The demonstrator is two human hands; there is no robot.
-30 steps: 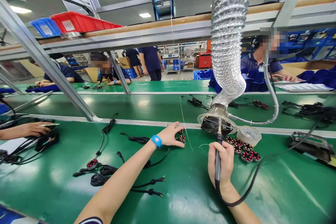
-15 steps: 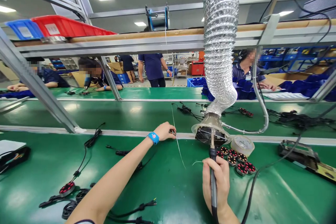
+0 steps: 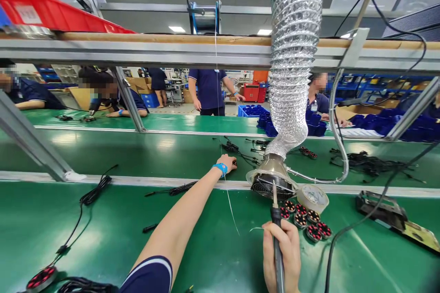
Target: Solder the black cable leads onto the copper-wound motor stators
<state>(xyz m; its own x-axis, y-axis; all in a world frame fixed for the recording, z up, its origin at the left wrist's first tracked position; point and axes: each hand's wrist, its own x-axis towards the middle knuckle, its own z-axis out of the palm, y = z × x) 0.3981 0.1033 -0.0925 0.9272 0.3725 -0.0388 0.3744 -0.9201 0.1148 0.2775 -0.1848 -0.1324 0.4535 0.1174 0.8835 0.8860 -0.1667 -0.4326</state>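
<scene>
My left hand (image 3: 227,163), with a blue wristband (image 3: 220,168), reaches far forward over the metal strip onto the middle green belt (image 3: 144,151). Its fingers close around a small dark part (image 3: 234,162), mostly hidden. My right hand (image 3: 282,254) grips a soldering iron (image 3: 275,219) upright, tip pointing at the fume extractor hood (image 3: 272,183). Several red-and-black round stators (image 3: 304,219) lie just right of the iron. A thin solder wire (image 3: 223,165) hangs down from the spool (image 3: 203,16) overhead.
A silver flexible duct (image 3: 294,55) drops to the hood. A tape roll (image 3: 312,198) sits beside the stators, and a metal fixture (image 3: 395,215) lies at right. Black cables (image 3: 92,192) and a wired stator (image 3: 41,278) lie left. Other people work across the far belt.
My left hand has reached farther forward, from the near table onto the middle belt, carrying the small part. The view has tilted up; my right hand keeps the iron in place.
</scene>
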